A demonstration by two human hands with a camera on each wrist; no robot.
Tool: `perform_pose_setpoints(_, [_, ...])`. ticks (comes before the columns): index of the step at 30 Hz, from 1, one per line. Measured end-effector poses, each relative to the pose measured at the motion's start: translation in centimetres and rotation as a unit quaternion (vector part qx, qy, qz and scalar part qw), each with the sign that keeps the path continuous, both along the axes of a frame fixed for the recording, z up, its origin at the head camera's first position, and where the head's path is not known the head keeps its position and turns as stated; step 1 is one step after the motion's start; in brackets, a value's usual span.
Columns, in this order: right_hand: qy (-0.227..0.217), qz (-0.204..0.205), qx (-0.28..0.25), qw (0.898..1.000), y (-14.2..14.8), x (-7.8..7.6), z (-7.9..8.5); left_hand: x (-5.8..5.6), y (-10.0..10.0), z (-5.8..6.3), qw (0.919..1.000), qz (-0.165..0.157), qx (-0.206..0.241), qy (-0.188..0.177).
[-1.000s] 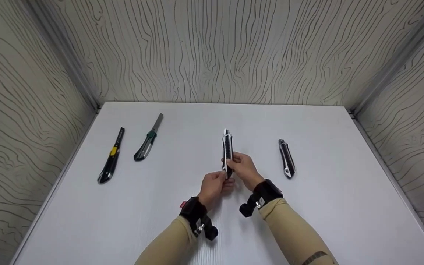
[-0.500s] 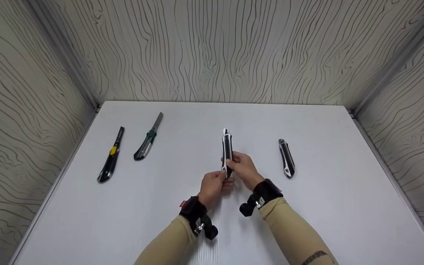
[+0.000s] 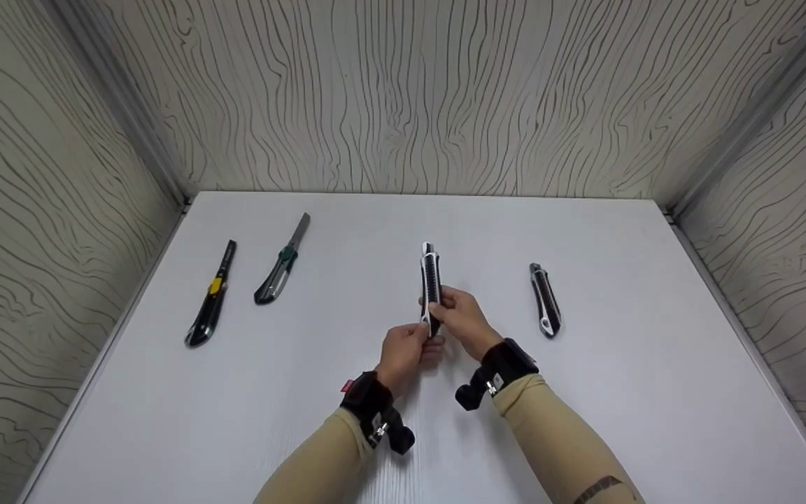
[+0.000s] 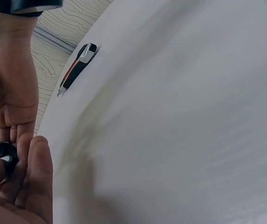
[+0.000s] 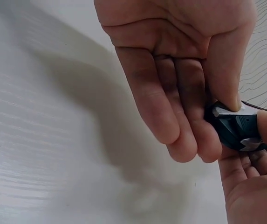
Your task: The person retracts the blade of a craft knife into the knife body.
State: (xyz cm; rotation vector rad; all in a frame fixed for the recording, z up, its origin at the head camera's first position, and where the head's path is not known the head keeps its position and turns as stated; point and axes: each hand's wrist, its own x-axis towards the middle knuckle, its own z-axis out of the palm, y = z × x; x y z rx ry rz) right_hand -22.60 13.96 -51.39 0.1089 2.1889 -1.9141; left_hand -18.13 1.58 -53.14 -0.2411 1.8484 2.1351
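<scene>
A silver-and-black utility knife (image 3: 430,276) is held over the middle of the table, its head pointing away from me. My left hand (image 3: 401,355) pinches the butt end between thumb and fingers. Higher on the handle, my right hand (image 3: 469,320) grips it with the thumb lying on the front face. In the right wrist view the dark, silver-trimmed butt of the utility knife (image 5: 238,128) shows between both hands. Only a small dark end of the utility knife (image 4: 5,156) appears in the left wrist view; fingers hide the rest.
A smaller silver-and-dark utility knife (image 3: 546,301) lies to the right on the white table (image 3: 655,392). At the left lie a black utility knife with a yellow slider (image 3: 210,301) and a green-and-black one (image 3: 278,273) with its blade extended. Patterned panels (image 3: 403,98) enclose the table.
Both hands keep the same hold on the utility knife, which has shifted only very slightly. The other knives stay where they were.
</scene>
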Motion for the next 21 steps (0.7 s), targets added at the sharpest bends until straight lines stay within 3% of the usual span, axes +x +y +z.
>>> perform_pose_setpoints(15, [0.017,0.019,0.031,0.999,0.62,0.01,-0.02,0.25,-0.31,-0.56,0.9994,-0.015,0.025,0.016])
perform_pose_setpoints(21, [0.026,0.02,0.049,0.998,0.93,-0.18,-0.33,0.03,-0.19,-0.52,0.9991,-0.015,0.04,0.004])
